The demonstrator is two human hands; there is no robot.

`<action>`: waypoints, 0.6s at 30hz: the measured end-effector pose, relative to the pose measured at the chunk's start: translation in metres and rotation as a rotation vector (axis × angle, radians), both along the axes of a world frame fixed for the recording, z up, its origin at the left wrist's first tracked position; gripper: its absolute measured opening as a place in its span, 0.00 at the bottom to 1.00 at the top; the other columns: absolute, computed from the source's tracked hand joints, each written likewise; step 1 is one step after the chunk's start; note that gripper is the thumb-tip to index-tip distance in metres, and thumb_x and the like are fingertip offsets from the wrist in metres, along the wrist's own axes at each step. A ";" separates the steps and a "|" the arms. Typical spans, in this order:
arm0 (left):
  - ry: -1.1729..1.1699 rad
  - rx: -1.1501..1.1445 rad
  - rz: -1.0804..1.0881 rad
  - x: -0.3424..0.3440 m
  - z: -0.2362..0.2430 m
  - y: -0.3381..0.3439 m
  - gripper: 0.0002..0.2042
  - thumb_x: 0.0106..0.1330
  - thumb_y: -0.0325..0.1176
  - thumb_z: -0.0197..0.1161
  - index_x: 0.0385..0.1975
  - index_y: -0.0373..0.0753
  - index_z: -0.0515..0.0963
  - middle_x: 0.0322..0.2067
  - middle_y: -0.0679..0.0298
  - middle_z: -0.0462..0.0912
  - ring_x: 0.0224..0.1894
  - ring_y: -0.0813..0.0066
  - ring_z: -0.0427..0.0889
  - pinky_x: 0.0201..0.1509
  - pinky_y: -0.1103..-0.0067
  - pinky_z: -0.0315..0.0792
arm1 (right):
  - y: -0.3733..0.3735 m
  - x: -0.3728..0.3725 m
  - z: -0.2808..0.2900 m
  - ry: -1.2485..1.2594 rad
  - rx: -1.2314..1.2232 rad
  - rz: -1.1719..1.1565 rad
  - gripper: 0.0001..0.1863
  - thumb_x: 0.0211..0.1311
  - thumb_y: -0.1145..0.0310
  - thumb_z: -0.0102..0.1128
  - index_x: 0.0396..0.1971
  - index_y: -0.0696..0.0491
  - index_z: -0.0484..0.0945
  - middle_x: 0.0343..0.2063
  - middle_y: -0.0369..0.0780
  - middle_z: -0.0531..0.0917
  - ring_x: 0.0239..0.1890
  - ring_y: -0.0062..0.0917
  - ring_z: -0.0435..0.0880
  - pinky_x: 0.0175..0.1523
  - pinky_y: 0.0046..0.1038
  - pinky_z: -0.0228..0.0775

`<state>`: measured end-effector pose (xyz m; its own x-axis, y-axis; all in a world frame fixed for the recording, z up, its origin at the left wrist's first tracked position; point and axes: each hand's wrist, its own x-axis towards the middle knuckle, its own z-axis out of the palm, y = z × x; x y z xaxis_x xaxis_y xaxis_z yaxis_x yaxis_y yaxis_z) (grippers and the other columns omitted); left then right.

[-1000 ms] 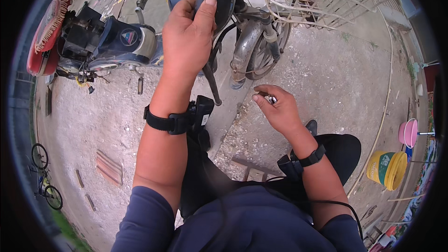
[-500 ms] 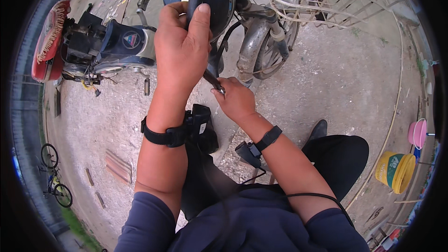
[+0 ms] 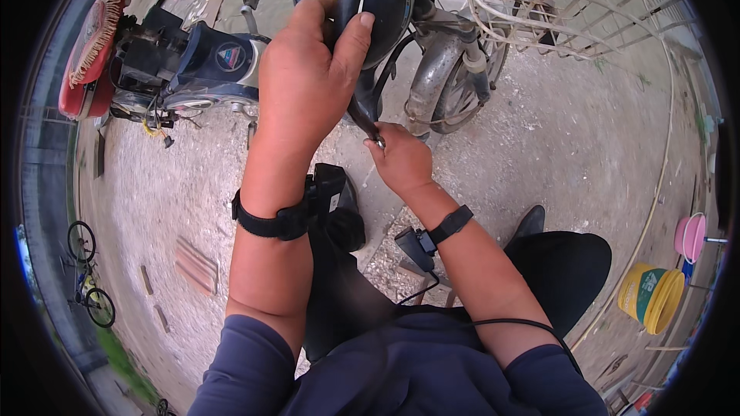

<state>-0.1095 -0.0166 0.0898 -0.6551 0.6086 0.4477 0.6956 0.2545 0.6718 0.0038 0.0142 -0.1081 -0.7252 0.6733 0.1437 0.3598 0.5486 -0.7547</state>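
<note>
A scooter with a dark blue and white body (image 3: 220, 58) stands in front of me, partly taken apart. Its glossy black front panel (image 3: 389, 11) is at the top middle, and my left hand (image 3: 308, 81) is closed on its near edge, thumb on top and fingers curled behind. Lower down, my right hand (image 3: 405, 160) is closed at the panel's narrow bottom end. A small shiny metal piece (image 3: 378, 141) shows by its thumb; what it belongs to is hidden in the fist. Just beyond are the scooter's grey front mudguard (image 3: 432, 77) and front wheel (image 3: 462, 96).
A white wire basket (image 3: 555, 0) juts in at the top right. The red seat (image 3: 96, 46) is at the left. On the ground lie reddish slats (image 3: 196, 266); a yellow bucket (image 3: 651, 298) and a pink bucket (image 3: 690, 237) stand right. A bicycle (image 3: 89, 281) is far left.
The scooter sits slightly farther right in the view. Both hands have shifted a little to the right with the black panel, their grips unchanged.
</note>
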 end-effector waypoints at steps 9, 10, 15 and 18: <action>0.127 0.013 -0.011 -0.004 -0.006 0.001 0.16 0.64 0.40 0.67 0.37 0.32 0.75 0.32 0.46 0.81 0.33 0.43 0.82 0.35 0.61 0.75 | 0.009 -0.010 -0.005 -0.134 0.028 0.013 0.17 0.61 0.57 0.64 0.47 0.49 0.80 0.40 0.41 0.85 0.39 0.39 0.86 0.41 0.40 0.78; 0.101 0.014 -0.016 -0.004 -0.006 0.002 0.16 0.64 0.40 0.67 0.37 0.31 0.75 0.32 0.46 0.81 0.33 0.43 0.82 0.35 0.61 0.75 | 0.011 -0.011 -0.007 -0.065 0.029 0.000 0.16 0.61 0.57 0.64 0.45 0.50 0.81 0.38 0.43 0.85 0.38 0.42 0.84 0.40 0.42 0.76; 0.136 0.006 -0.007 -0.005 -0.006 0.002 0.16 0.66 0.39 0.67 0.39 0.29 0.76 0.28 0.49 0.81 0.29 0.55 0.83 0.35 0.69 0.75 | 0.020 -0.011 -0.010 -0.087 0.039 0.014 0.16 0.61 0.58 0.64 0.45 0.50 0.80 0.39 0.43 0.85 0.38 0.43 0.84 0.40 0.42 0.76; 0.061 -0.044 -0.005 -0.006 -0.003 0.004 0.16 0.66 0.38 0.66 0.40 0.29 0.76 0.28 0.47 0.81 0.30 0.51 0.82 0.35 0.68 0.75 | 0.025 -0.012 -0.011 -0.089 0.083 0.002 0.15 0.61 0.60 0.65 0.45 0.49 0.80 0.38 0.41 0.85 0.38 0.41 0.85 0.40 0.40 0.76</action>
<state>-0.1159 -0.0130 0.0871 -0.6243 0.6322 0.4589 0.7361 0.2793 0.6166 -0.0083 0.0389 -0.1192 -0.7391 0.6602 0.1333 0.4224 0.6085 -0.6718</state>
